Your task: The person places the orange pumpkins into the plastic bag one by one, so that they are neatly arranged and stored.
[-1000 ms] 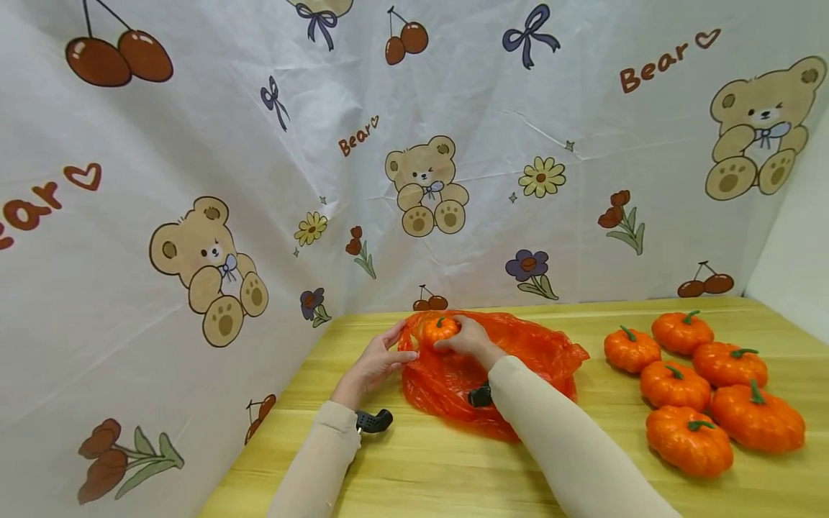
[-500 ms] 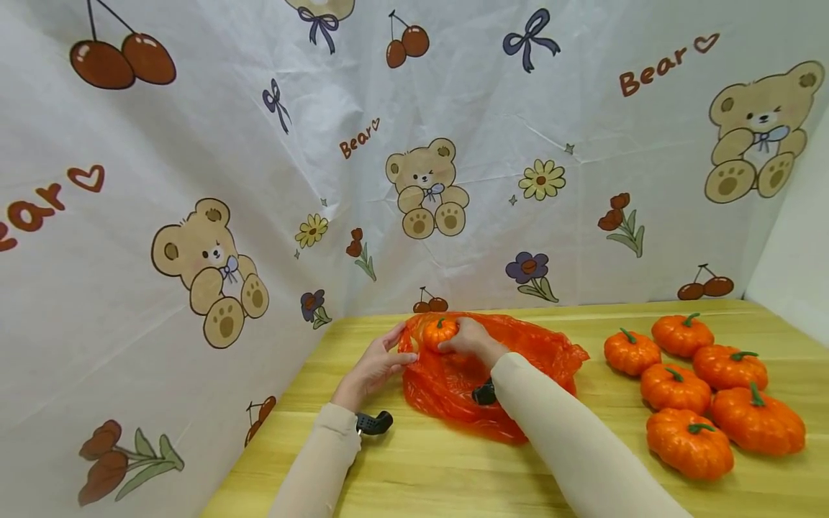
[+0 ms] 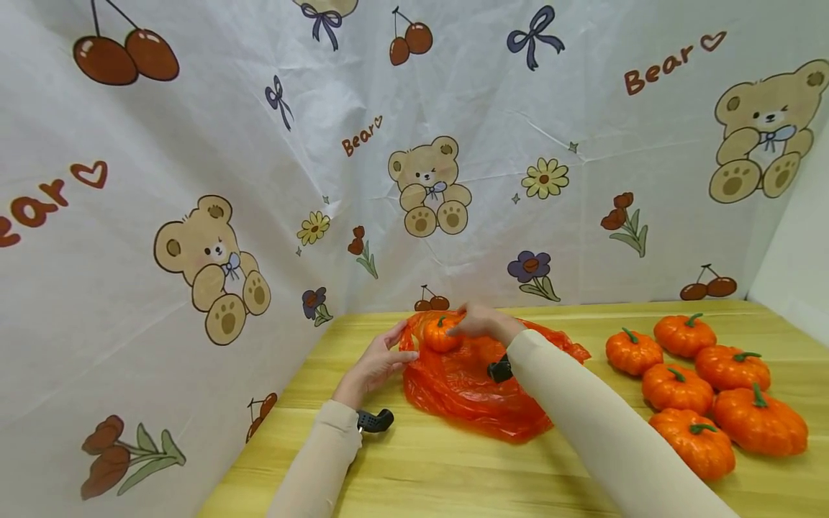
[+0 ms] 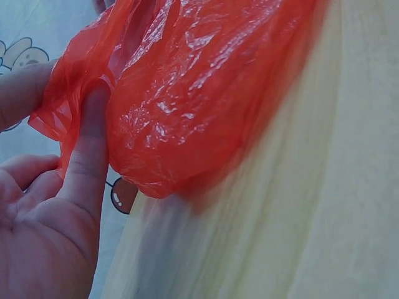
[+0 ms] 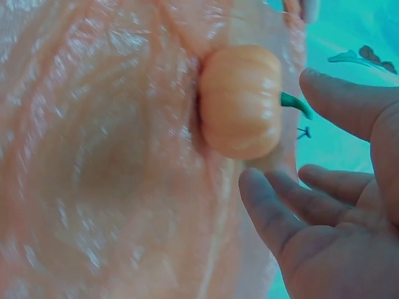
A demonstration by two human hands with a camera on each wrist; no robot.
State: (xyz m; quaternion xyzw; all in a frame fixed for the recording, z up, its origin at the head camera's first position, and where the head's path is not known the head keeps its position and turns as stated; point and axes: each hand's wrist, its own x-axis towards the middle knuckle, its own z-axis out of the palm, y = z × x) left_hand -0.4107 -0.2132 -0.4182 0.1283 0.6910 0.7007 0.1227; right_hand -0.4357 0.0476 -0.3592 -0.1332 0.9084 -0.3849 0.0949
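An orange toy pumpkin [image 3: 440, 335] with a green stem sits inside a thin red plastic bag [image 3: 476, 414] that lies spread on the table. My left hand [image 3: 378, 362] holds the bag's left edge, and in the left wrist view its film [image 4: 181, 118] passes between the thumb and fingers. My right hand [image 3: 484, 321] reaches over the bag, just right of the pumpkin. The right wrist view shows its fingers spread and apart from the pumpkin [image 5: 242, 103], with nothing between them.
Several more orange pumpkins [image 3: 676, 388] stand grouped on the right of the wooden table [image 3: 447, 482]. A white curtain [image 3: 479, 266] printed with bears hangs behind and along the left. Black devices [image 3: 376, 421] are strapped at both wrists.
My right hand has let go of the pumpkin and drawn back slightly up and to the right. The pumpkin stays in the bag. The left hand has hardly moved.
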